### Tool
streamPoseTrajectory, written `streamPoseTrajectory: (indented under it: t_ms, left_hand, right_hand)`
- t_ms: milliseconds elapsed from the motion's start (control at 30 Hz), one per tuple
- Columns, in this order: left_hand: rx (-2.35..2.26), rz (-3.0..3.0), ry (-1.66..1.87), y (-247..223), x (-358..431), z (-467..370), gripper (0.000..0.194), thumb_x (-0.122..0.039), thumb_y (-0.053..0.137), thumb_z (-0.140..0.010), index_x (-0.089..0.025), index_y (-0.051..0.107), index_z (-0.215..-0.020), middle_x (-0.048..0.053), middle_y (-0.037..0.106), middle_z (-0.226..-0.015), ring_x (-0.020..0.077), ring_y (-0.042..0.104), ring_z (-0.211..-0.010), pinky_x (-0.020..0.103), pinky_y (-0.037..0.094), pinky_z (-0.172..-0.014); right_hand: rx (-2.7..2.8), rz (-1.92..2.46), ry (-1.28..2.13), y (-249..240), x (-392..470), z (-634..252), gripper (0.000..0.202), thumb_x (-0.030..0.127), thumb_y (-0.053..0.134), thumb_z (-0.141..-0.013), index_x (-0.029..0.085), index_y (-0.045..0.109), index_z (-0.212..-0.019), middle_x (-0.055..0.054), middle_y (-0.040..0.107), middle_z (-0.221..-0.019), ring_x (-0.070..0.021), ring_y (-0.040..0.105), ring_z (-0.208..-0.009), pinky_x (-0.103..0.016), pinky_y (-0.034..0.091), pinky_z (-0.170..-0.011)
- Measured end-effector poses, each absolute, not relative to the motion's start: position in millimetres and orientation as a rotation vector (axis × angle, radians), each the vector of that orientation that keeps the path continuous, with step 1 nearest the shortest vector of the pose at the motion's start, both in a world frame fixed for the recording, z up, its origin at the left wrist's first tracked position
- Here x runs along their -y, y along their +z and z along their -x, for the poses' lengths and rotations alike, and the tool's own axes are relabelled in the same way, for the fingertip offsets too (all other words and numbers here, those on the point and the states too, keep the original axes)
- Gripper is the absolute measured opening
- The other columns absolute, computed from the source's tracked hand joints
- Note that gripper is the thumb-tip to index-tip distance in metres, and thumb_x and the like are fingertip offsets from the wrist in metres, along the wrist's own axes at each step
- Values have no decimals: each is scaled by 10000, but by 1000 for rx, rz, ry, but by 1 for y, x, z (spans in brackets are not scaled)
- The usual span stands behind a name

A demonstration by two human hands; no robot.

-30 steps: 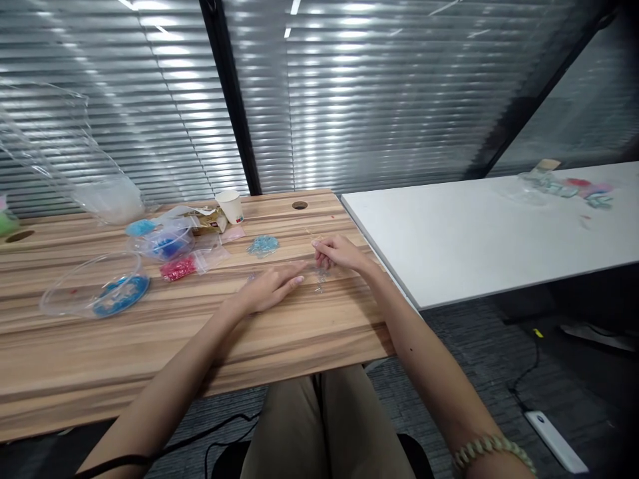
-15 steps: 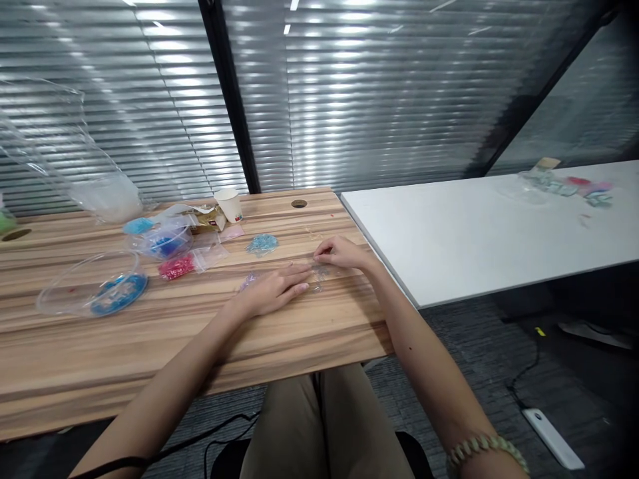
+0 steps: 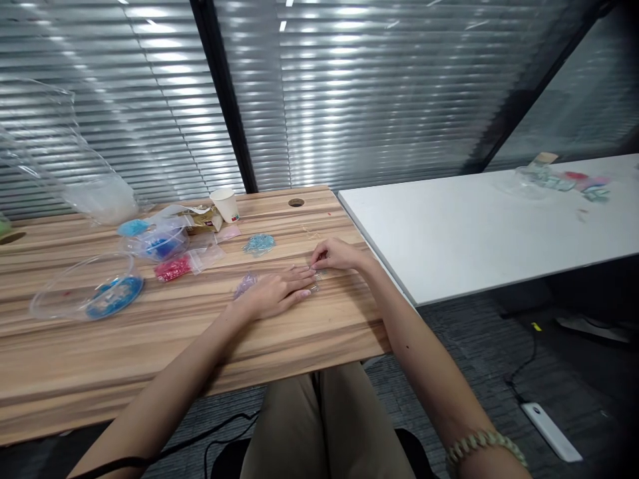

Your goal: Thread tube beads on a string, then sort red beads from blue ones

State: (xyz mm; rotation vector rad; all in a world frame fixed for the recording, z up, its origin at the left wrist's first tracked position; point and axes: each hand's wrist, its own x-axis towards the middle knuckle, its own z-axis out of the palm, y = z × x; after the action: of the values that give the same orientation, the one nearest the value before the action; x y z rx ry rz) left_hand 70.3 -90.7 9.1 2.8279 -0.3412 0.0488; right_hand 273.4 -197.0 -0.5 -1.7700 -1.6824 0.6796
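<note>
My left hand (image 3: 277, 293) lies flat on the wooden table (image 3: 164, 359), fingers stretched to the right. Its fingertips reach a small clear plastic piece (image 3: 316, 282), too fine to make out exactly. Just beyond those fingertips, my right hand (image 3: 331, 255) has thumb and forefinger pinched together low over the table; whatever sits in the pinch is too small to name. A clear bag of purple beads (image 3: 244, 285) is partly covered by my left hand. Farther back rests a small bag of light blue beads (image 3: 259, 244).
Leftward are a red bead packet (image 3: 172, 268), a clear tub (image 3: 130, 249) with blue contents, and a round clear container (image 3: 37, 303). A paper cup (image 3: 225, 205) stands behind. A white table (image 3: 449, 233) adjoins at right, with blurred packets (image 3: 574, 178) on it.
My right hand has shifted slightly left and down, closer to the left fingertips. My left hand stays flat, and more of the purple bead bag shows beside it.
</note>
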Motion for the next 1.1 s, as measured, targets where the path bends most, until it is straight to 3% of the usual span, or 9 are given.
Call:
streamPoseTrajectory:
  t_ms: [1100]
  left_hand:
    - [285, -2856, 100, 7, 86, -69, 458, -411, 269, -963, -198, 439, -1331, 57, 393, -1404, 189, 353, -1296, 330, 268, -1094]
  right_hand:
    - [1672, 1791, 738, 3, 202, -275, 190, 260, 617, -710, 139, 722, -812, -39, 695, -785, -148, 586, -693, -231, 426, -626]
